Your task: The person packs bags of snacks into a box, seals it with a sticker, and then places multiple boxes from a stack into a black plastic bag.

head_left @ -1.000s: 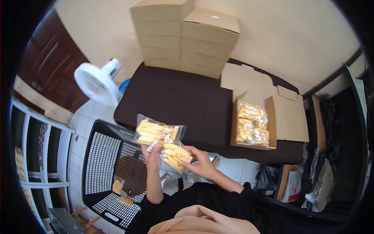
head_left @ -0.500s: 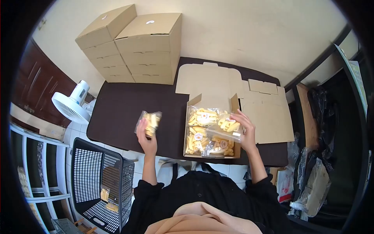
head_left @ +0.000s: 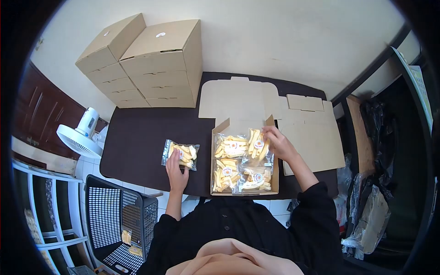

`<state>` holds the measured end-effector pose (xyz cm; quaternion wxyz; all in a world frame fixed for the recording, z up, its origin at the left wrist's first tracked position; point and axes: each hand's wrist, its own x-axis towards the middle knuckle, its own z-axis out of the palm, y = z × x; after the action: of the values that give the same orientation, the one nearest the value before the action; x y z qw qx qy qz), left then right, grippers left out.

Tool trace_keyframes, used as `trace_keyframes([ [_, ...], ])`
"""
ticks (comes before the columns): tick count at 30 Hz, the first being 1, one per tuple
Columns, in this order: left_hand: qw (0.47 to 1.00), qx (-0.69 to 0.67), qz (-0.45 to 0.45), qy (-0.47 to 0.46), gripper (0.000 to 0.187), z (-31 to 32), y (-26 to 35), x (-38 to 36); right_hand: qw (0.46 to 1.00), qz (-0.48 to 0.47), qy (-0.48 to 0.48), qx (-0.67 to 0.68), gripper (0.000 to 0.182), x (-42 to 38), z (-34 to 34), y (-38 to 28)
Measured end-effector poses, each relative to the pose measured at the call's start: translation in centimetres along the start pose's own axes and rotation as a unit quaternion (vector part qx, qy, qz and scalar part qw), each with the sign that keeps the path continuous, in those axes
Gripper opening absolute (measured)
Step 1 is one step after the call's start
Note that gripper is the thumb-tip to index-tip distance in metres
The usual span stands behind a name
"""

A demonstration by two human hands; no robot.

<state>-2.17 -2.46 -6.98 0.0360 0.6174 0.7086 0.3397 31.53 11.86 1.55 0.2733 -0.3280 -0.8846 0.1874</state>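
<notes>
Head-worn view, forward (and down)

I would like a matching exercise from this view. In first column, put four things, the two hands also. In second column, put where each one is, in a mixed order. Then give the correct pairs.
Things
1. left hand
2. right hand
3. black plastic basket
4. closed cardboard boxes

Places
A. at a labelled packet in the open box
B. stacked by the wall, on the dark tablecloth
C. on a clear snack packet outside the open box
D. beside the table, with small packets inside

Right pairs: 1-C, 2-A, 3-D, 4-B
</notes>
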Motion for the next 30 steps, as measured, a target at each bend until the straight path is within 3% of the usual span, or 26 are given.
trace_keyframes([
  [2, 1.0, 0.016, 0.012, -0.012, 0.067, -0.7, -0.5, 0.4, 1.0, 0.016, -0.026, -0.004, 0.026, 0.6, -0.4, -0.3],
  [4, 0.992, -0.038, 0.01, -0.123, 0.077, -3.2, 0.3, 1.9, 0.976, -0.086, -0.088, -0.18, 0.025, 1.0, -1.3, -0.5],
  [7, 0.984, -0.007, 0.018, -0.179, 0.083, -6.1, 1.4, 4.1, 0.961, -0.028, -0.132, -0.241, 0.026, -0.1, -1.7, -0.2],
  [8, 0.985, -0.017, 0.043, -0.164, 0.083, -6.2, 1.0, 4.9, 0.961, -0.025, -0.132, -0.24, 0.026, 0.0, -1.8, -0.7],
  [10, 0.981, -0.012, 0.059, -0.183, 0.084, -5.8, -0.1, 6.7, 0.983, 0.105, -0.11, -0.099, 0.031, 0.3, -2.0, -2.8],
  [11, 0.977, -0.008, 0.074, -0.198, 0.085, -5.2, -0.7, 7.4, 0.983, 0.104, -0.112, -0.099, 0.031, 0.2, -1.2, -3.6],
  [13, 0.972, -0.001, 0.082, -0.218, 0.083, -3.6, -2.2, 8.1, 0.984, 0.151, -0.024, -0.091, 0.036, -0.4, 0.9, -5.1],
  [15, 0.937, 0.03, 0.048, -0.346, 0.081, -3.0, -2.5, 9.0, 0.978, 0.145, -0.058, -0.141, 0.041, -1.5, 2.7, -4.1],
  [17, 0.936, 0.03, 0.051, -0.348, 0.071, -3.5, -2.2, 9.5, 0.971, 0.15, -0.067, -0.175, 0.042, -2.4, 3.7, -3.8],
  [19, 0.893, 0.065, 0.003, -0.445, 0.063, -4.5, -1.6, 10.1, 0.975, 0.154, -0.036, -0.155, 0.043, -2.1, 2.9, -4.8],
  [21, 0.894, 0.061, -0.003, -0.443, 0.058, -4.6, -3.0, 9.8, 0.978, 0.156, -0.003, -0.136, 0.044, -1.8, 2.5, -5.7],
  [23, 0.907, -0.14, -0.067, -0.391, 0.056, -4.9, -4.4, 9.2, 0.973, 0.204, 0.072, -0.083, 0.046, -1.8, 2.4, -6.4],
  [25, 0.921, -0.22, -0.087, -0.309, 0.049, -6.0, -4.1, 8.8, 0.972, 0.221, 0.079, -0.031, 0.046, -1.9, 2.8, -7.2],
  [27, 0.878, -0.372, -0.166, -0.25, 0.051, -7.2, -2.3, 8.7, 0.968, 0.235, 0.085, 0.022, 0.046, -1.4, 3.3, -8.4],
  [28, 0.878, -0.372, -0.166, -0.25, 0.051, -7.8, -1.0, 8.8, 0.969, 0.226, 0.075, 0.071, 0.048, -0.9, 3.6, -9.5],
  [30, 0.83, -0.454, -0.218, -0.241, 0.049, -9.1, 1.9, 8.9, 0.965, 0.204, 0.07, 0.151, 0.052, 0.0, 4.4, -11.5],
])
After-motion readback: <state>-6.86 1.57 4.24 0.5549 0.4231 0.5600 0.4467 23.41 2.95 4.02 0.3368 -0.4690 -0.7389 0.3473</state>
